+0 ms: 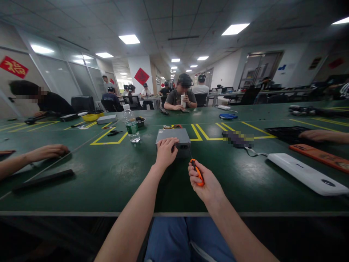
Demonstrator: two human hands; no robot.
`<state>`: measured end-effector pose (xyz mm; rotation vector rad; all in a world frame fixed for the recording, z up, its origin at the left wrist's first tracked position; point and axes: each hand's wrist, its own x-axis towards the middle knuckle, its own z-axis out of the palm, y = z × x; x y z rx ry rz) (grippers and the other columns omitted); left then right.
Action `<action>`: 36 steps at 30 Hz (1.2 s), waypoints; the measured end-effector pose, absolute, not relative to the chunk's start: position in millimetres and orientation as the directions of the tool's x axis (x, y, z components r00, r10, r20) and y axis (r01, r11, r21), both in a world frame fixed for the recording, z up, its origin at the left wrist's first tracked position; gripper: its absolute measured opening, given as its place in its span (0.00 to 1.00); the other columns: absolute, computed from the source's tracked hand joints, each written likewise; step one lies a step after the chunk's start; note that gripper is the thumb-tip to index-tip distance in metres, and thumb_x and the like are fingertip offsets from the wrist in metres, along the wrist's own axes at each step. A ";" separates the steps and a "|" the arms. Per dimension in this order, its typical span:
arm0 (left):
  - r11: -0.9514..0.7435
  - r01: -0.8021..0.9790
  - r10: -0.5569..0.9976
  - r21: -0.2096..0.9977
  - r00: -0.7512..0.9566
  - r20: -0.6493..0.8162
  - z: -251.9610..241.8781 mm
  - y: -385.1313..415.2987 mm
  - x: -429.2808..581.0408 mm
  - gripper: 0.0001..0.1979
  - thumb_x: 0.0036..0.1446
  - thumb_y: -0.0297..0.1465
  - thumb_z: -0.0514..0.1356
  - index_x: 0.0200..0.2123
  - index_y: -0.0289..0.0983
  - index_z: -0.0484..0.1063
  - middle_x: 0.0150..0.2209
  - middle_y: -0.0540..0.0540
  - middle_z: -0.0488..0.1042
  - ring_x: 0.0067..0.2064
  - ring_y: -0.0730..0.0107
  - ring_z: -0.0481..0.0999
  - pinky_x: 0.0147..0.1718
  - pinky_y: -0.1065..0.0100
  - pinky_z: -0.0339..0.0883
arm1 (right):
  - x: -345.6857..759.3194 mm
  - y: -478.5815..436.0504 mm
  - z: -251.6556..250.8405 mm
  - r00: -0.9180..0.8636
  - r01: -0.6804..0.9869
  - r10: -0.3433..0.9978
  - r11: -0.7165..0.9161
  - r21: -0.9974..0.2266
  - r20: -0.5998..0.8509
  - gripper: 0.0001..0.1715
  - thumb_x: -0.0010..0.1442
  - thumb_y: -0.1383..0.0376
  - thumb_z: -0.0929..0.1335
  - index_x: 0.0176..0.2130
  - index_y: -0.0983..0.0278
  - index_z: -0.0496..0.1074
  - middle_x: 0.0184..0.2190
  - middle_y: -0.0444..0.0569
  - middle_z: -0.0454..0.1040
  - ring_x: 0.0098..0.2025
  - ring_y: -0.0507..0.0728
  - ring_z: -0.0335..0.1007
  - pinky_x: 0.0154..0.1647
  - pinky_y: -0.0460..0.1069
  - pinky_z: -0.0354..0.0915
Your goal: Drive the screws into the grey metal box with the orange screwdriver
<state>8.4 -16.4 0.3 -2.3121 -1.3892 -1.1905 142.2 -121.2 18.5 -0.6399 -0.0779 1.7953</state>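
Observation:
A grey metal box (172, 135) with a dark socket on its front face rests on the green table, and some coloured wires show behind it. My left hand (166, 152) lies over the box's top and front left of the socket, its fingers pressed together on the metal. In my right hand (204, 181) is a screwdriver (200, 174) with an orange and black handle, the fingers wrapped round it. Its thin shaft points up and left to the box's right front edge. Whether the tip touches a screw is too small to tell.
Left of the box are a water bottle (132, 125) and a dark bowl (141, 121). To the right lie a white power bank (305, 173) and an orange phone (321, 156). Other people's hands rest at both table sides; a person sits opposite.

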 end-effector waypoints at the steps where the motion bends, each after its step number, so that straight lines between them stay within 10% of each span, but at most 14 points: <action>1: -0.541 0.810 0.656 0.226 0.238 0.717 0.1 -16.3 8.5 0.15 0.53 0.25 0.52 0.43 0.44 0.68 0.49 0.52 0.71 0.52 0.68 0.66 0.51 0.61 0.52 | 141.5 -121.2 17.6 -0.174 -0.872 0.909 -0.322 -0.370 -0.380 0.12 0.65 0.68 0.56 0.30 0.67 0.61 0.20 0.40 0.60 0.12 0.42 0.53 0.05 0.35 0.48; 36: -0.548 0.809 0.644 0.212 0.247 0.724 -0.7 -17.5 7.8 0.16 0.52 0.26 0.54 0.45 0.44 0.66 0.50 0.51 0.71 0.52 0.67 0.65 0.51 0.61 0.52 | 108.1 -118.6 3.4 -0.131 -0.853 0.930 -0.282 -0.439 -0.345 0.10 0.61 0.69 0.60 0.28 0.68 0.64 0.17 0.41 0.62 0.12 0.42 0.53 0.07 0.36 0.48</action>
